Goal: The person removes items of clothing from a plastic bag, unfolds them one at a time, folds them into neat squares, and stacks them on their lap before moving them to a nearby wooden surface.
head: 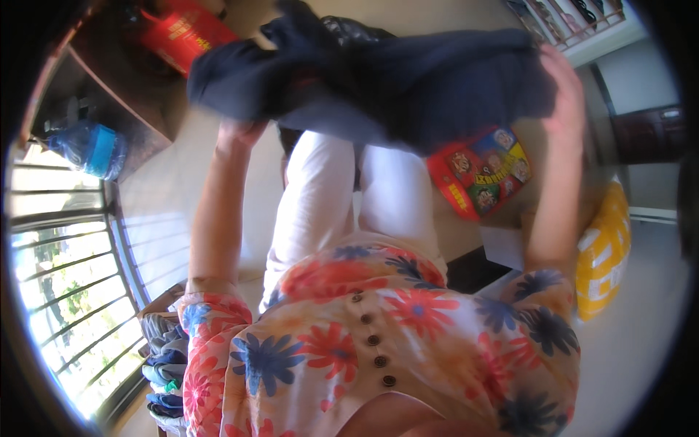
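Observation:
A dark navy cloth garment (415, 82) is stretched out above my knees, blurred in places. Most of my left hand (243, 131) is hidden under the garment's left part, with its fingers out of sight. At the opposite end, my right hand (565, 93) grips the garment's right edge. Folds and a bunched piece stick up at its upper left. What kind of garment it is cannot be told. Below it show my legs in white trousers (317, 191).
A colourful printed bag (483, 172) lies right of my knees. Further right is a yellow-and-white cushion (603, 251). At left stand a large plastic water bottle (93, 150), a barred window (65, 262) and a stack of folded clothes (165, 371). A red bag (185, 35) is at upper left.

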Motion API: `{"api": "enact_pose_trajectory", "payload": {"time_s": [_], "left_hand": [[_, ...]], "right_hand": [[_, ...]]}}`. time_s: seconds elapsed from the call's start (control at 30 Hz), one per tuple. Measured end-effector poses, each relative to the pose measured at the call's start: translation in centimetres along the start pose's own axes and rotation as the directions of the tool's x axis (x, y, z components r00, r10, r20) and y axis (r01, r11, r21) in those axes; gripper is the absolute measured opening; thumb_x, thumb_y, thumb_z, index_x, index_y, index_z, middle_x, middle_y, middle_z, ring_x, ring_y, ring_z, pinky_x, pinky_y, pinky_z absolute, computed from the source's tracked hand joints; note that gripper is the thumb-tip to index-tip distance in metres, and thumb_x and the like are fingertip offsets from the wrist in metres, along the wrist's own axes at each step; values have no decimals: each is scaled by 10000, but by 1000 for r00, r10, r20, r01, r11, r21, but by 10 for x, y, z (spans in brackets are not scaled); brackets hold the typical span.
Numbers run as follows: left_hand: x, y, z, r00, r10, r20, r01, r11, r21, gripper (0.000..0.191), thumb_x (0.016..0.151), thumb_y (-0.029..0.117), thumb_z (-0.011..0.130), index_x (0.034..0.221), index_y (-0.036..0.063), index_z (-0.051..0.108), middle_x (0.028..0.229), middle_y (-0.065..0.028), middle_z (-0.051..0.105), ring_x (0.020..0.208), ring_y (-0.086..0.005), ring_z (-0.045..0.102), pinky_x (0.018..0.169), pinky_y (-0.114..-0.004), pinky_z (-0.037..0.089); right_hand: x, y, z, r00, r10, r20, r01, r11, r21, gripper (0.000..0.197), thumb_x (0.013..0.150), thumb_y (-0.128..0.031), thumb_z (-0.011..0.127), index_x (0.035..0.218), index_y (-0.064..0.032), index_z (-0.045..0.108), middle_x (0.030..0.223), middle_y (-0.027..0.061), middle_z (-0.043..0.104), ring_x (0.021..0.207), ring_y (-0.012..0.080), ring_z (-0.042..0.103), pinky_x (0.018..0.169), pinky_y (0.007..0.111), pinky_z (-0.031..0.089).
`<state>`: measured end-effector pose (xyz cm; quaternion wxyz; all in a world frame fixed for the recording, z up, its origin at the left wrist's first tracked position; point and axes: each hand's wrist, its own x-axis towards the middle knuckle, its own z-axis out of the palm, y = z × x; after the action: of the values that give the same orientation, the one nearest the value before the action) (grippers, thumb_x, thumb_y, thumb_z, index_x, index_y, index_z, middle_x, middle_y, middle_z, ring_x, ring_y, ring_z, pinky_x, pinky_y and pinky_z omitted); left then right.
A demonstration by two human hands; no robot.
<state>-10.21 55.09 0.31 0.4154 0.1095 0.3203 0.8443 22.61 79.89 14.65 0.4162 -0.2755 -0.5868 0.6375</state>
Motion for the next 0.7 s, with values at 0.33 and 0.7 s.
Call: {"api": "enact_pose_trajectory", "payload": {"time_s": [0.33,0.7], "left_hand": [[-91,-11,-131,927,-375,-9,375,927,-17,419,814,151,561,1208,64,449,1150,-118,533,1054,-256,515,889,-376,445],[-82,-22,-108,893,-419,-162,422,659,622,440,765,225,674,1119,1,539,970,-55,611,866,-139,580,761,-270,461]], "right_hand": [[-59,75,-49,952,299,70,-238,862,-448,185,806,-45,548,982,-11,595,951,12,578,889,83,518,803,211,391],[-78,109,56,896,327,299,-61,759,-648,230,836,-214,586,969,-28,606,836,107,628,704,135,598,651,257,475]]}}
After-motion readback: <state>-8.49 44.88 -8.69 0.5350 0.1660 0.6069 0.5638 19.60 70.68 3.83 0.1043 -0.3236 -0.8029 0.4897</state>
